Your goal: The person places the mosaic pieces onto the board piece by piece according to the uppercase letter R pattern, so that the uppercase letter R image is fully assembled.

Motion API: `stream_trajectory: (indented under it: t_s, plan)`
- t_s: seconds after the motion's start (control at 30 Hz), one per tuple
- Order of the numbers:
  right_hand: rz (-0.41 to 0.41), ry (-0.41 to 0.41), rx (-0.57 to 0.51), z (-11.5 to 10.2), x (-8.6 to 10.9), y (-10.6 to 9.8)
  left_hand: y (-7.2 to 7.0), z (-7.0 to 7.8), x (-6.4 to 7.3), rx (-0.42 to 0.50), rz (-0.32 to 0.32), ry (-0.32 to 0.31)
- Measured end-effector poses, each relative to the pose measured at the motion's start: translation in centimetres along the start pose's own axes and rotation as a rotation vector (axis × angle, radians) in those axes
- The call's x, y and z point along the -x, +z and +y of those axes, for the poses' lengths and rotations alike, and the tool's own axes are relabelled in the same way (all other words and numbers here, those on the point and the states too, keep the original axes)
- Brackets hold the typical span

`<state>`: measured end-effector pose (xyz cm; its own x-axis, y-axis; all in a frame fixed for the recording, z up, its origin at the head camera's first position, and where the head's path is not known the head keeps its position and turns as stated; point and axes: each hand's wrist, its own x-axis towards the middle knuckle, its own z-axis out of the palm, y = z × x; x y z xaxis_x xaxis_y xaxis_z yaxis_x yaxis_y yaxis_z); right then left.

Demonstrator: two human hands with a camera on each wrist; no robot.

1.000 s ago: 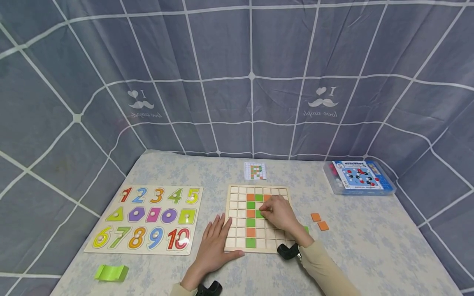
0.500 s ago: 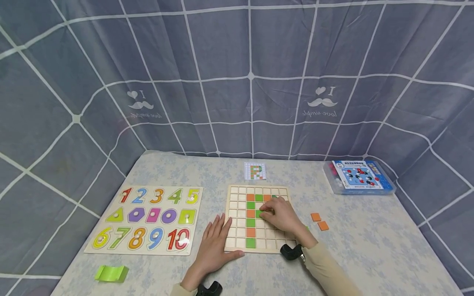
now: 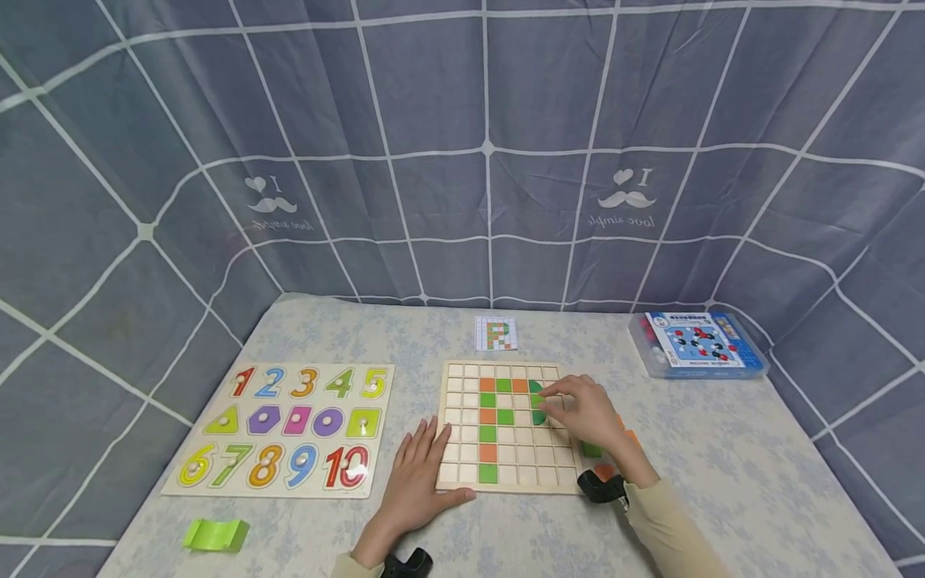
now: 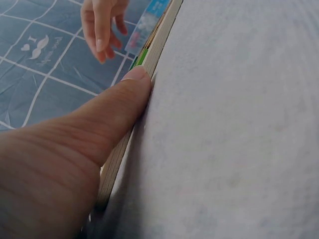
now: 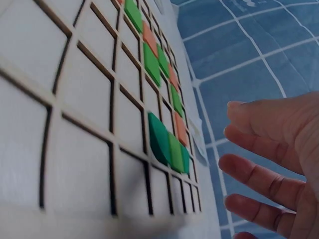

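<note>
A wooden grid board [image 3: 506, 489] lies on the table, with orange and green square tiles in a column and a top row. A green tile [image 3: 505, 417] sits flat in its cell right of that column. Dark green rounded tiles [image 5: 159, 139] flank a light green tile [image 5: 176, 152] on the board's right side. My right hand [image 3: 587, 411] hovers above these, fingers loosely bent and holding nothing in the right wrist view. Flat at the board's lower left corner rests my left hand [image 3: 415, 490], its thumb [image 4: 117, 99] against the front edge.
A small pattern card [image 3: 496, 333] lies behind the board. Loose green [image 3: 591, 449] and orange tiles [image 3: 604, 472] lie right of it, partly hidden by my right arm. A number puzzle [image 3: 246, 439] and a green block [image 3: 216, 535] are left; a plastic box [image 3: 701, 349] stands far right.
My right hand has left the green tile beside the column and shifted right. That tile and the dark green pieces are now uncovered. The left hand stays put.
</note>
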<state>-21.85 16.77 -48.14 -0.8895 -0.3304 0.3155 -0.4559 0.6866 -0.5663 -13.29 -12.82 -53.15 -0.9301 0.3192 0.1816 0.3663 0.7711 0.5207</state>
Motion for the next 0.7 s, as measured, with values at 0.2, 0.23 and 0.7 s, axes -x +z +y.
stream_trajectory:
  t_s: [0.2,0.23,0.7]
  plan:
    - [0.032,0.076,0.013,1.3,0.7,-2.0,0.0,-0.1,-0.1,-0.01,0.011,0.015]
    - [0.034,0.094,0.011,1.5,0.9,-2.3,0.0,-0.1,-0.1,-0.008,0.014,0.018]
    - [0.024,0.244,0.032,4.2,3.2,-4.9,0.3,-0.3,-0.1,-0.011,0.012,0.017]
